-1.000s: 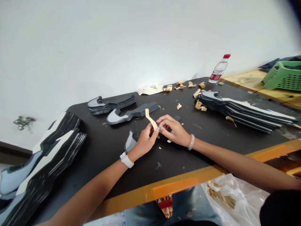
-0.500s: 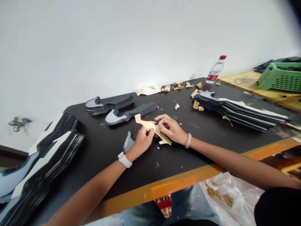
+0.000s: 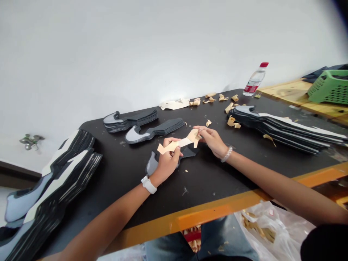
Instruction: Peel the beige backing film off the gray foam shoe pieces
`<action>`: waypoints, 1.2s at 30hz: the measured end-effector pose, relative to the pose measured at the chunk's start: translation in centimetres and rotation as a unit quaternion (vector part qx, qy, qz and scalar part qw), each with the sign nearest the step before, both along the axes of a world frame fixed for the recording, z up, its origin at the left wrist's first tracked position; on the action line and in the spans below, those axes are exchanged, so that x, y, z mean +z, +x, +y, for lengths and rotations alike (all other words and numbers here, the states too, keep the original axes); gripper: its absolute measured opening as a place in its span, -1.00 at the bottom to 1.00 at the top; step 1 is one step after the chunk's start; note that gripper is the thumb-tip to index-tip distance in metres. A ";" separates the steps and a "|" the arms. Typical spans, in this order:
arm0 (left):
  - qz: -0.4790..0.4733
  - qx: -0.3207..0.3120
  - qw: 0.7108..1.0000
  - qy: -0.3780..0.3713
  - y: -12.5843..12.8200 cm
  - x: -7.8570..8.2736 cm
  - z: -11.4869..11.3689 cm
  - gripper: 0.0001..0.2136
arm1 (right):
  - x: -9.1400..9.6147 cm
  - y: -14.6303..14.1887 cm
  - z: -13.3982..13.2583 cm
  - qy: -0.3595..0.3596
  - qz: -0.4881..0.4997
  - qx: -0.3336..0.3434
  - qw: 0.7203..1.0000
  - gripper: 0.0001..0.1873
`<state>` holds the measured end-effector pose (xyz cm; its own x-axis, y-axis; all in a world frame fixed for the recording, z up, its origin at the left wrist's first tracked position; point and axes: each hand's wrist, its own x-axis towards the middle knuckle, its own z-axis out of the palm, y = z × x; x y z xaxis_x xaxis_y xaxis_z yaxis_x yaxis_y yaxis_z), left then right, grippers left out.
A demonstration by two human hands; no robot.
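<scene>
My left hand (image 3: 167, 163) is closed on a cut strip (image 3: 183, 143), pinching it between thumb and fingers above the table. The strip's left end is still tan, and a white stretch shows in its middle. At its right end my right hand (image 3: 214, 142) pinches the tan backing paper (image 3: 194, 136), which is folded back and curling. Under my left hand, a shaped black-and-grey piece (image 3: 151, 165) lies on the dark table, partly hidden by the hand.
Stacks of shaped pieces lie at the left (image 3: 67, 177), at the back (image 3: 154, 130) and at the right (image 3: 282, 127). Curled paper scraps (image 3: 223, 98) are scattered near a water bottle (image 3: 255, 79). A green basket (image 3: 326, 87) stands far right, a plastic bag (image 3: 282, 224) below the edge.
My right hand has moved right and up, drawing the backing paper back and baring a longer white stretch. The strip is turned, its right end now higher. The view has shifted slightly.
</scene>
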<state>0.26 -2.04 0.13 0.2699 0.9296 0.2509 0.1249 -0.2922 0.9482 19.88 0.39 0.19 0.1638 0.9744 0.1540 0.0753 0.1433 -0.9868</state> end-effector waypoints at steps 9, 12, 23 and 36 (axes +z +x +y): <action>0.007 0.008 1.000 0.008 -0.1 0.1 -0.1 -0.78 | -0.3 2.1 1.9 -0.033 0.100 -0.085 0.991 -0.85; -0.012 0.008 1.000 0.009 -0.2 0.1 0.0 -0.87 | -0.3 3.5 2.6 -0.027 0.120 -0.127 0.984 -0.86; -0.069 -0.074 0.990 -0.099 -0.6 1.1 -0.1 -0.69 | -0.7 2.3 2.0 0.035 0.071 -0.118 0.990 -0.77; 0.005 -0.093 0.993 -0.069 0.0 0.2 0.7 -0.76 | -0.2 -1.7 -0.8 0.059 0.043 0.100 0.992 -0.65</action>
<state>0.28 -1.34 0.31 0.4421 0.8888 0.1211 0.0913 -0.1789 0.9796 18.20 -0.41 -0.05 -0.0133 0.9648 0.2627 -0.0509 0.2618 -0.9638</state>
